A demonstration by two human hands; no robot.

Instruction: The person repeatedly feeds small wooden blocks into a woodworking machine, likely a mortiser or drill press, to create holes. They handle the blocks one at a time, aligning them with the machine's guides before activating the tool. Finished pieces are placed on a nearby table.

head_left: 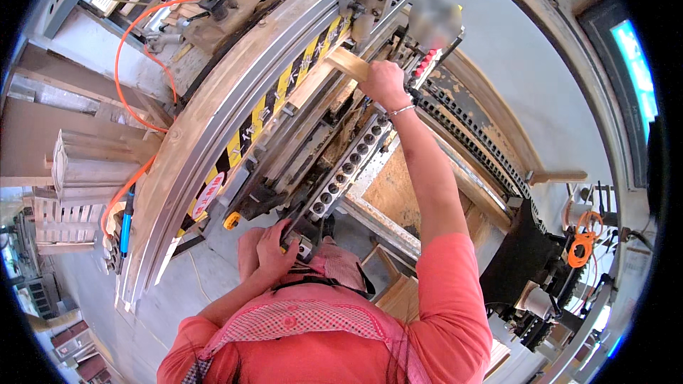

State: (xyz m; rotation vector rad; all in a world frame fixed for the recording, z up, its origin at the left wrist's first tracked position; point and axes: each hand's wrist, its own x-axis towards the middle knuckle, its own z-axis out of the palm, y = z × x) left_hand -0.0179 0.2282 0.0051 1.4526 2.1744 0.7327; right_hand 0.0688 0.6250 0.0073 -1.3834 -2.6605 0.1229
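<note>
My right hand (385, 85) is stretched far forward, its fingers closed round the near end of a short pale wooden piece (347, 63). Another light wood strip (313, 87) lies beside that piece, along the machine's yellow-and-black striped rail (284, 84). Close to my waist, my left hand (274, 252) has bent fingers against the dark near end of the machine. What those fingers hold, if anything, is hidden. A small metal part (304, 248) sits just right of them. Between my arms runs a pale bar with a row of round dark knobs (348, 168).
An orange hose (118, 64) loops over the machine's left side. Black toothed chain tracks (477, 131) run along the right. A lit screen (635, 64) stands at far right. Sawdust covers a board (398, 188) below the knobs. Stacked wood pieces (78, 163) are at left.
</note>
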